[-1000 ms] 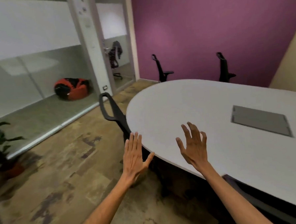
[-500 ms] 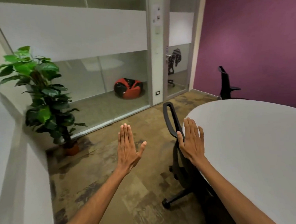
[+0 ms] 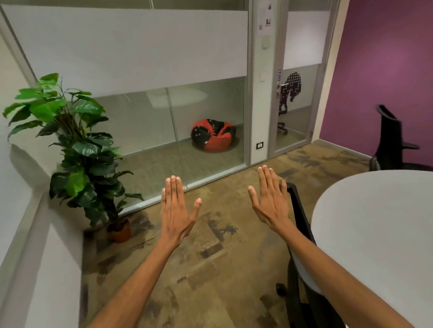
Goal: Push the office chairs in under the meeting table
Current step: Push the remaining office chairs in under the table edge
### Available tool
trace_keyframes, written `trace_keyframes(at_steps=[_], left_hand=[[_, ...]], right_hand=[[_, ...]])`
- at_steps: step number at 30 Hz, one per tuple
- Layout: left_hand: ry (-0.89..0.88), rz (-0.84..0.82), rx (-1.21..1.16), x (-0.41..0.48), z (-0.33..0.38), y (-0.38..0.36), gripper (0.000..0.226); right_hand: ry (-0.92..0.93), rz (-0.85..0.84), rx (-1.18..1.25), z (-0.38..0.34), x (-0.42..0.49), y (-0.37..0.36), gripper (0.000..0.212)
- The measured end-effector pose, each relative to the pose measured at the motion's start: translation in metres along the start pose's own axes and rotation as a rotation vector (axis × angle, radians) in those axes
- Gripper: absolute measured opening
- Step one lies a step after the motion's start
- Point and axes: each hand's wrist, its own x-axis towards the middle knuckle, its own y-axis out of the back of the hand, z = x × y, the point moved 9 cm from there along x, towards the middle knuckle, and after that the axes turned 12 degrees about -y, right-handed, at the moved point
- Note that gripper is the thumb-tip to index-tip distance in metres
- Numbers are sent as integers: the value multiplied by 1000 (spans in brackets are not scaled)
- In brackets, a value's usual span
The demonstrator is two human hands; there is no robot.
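Glass partitions and a purple wall close off a meeting room with a mottled brown floor [image 3: 216, 276]; a plant [image 3: 76, 146] stands in the left corner and a round white counter [image 3: 390, 242] fills the lower right. Both hands are held out flat, palms down, fingers straight and close together, thumbs spread, gripping nothing. The left hand [image 3: 176, 211] hangs over bare floor, well apart from any chair. The right hand [image 3: 270, 201] sits just left of the near chair [image 3: 297, 209], whose black back rises beside the counter's edge, its top rim at the fingertips; whether they touch it I cannot tell. That back stands nearly edge-on, running away from the viewer, with the counter to its right, so the push would likely go rightward, and the right hand is plainly the nearer one. This chair looks largely tucked in already. A second chair [image 3: 392, 139] stands at the far side by the purple wall, close to the counter's rim.
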Motion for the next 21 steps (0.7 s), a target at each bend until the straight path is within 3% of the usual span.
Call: trace_keyframes(at_steps=[10,21], left_hand=[[78,17,48,159,-84,-80,84],[62,3,12,376,-196,-228,83]], right_hand=[[35,-4,9,-20,193,-93,67],[-23,19,-45,-7,410,-238,65]])
